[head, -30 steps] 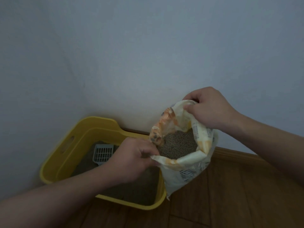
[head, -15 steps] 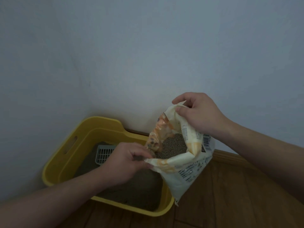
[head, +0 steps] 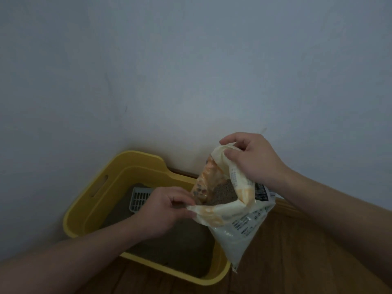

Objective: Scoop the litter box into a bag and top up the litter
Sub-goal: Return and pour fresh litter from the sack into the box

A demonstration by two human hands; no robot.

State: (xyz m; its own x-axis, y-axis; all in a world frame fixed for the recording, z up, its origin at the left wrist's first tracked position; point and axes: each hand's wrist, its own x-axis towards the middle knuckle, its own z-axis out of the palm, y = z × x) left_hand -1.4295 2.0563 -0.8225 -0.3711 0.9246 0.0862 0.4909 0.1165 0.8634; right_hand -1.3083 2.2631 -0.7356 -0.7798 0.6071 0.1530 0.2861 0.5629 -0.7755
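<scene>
A yellow litter box point(head: 84, 200) stands on the floor in the corner, with grey-brown litter point(head: 182, 249) inside. A grey slotted scoop point(head: 139, 198) lies in it at the back. Over the box's right end I hold a white and orange litter bag point(head: 235, 225), tilted, its mouth open and grey litter point(head: 222, 193) showing inside. My left hand point(head: 163, 209) pinches the near left edge of the mouth. My right hand point(head: 252, 160) grips the far top edge.
Pale walls meet in the corner behind the box. A wooden floor point(head: 297, 262) with a wooden skirting board point(head: 288, 206) runs to the right of the box.
The bag has tipped further left over the box, with my right hand lifting its far edge. The view has shifted so the box sits more to the right.
</scene>
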